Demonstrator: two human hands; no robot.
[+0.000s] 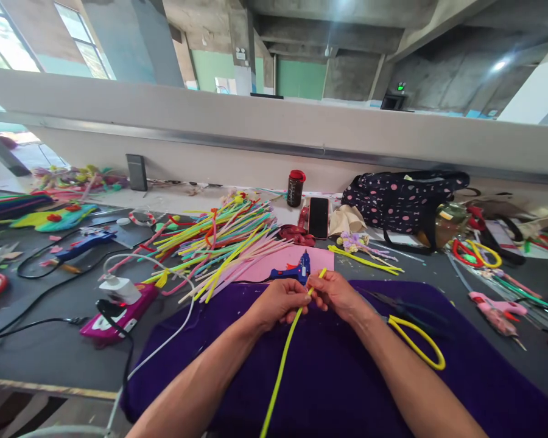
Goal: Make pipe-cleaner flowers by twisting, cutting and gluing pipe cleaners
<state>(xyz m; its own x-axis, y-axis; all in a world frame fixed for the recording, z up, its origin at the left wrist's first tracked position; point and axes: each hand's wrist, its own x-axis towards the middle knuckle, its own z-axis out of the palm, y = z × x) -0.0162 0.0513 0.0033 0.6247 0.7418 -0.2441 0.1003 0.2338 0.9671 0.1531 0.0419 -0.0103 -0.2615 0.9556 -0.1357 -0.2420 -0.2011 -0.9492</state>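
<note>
Both hands meet over a dark purple cloth around a yellow pipe cleaner. My left hand pinches it from the left, thumb against fingers. Close beside it, my right hand grips the upper part, whose tip sticks up above the fingers. The long end hangs down toward me at a slant. Just beyond the hands a blue glue gun lies on a pink sheet. Right of my right forearm are pliers and a bent yellow loop, partly on the cloth.
A heap of coloured pipe cleaners spreads at left. A purple power strip with trailing cables sits nearer. At the back stand a red-lidded bottle, a phone and a dark patterned bag. A pink glue gun lies right.
</note>
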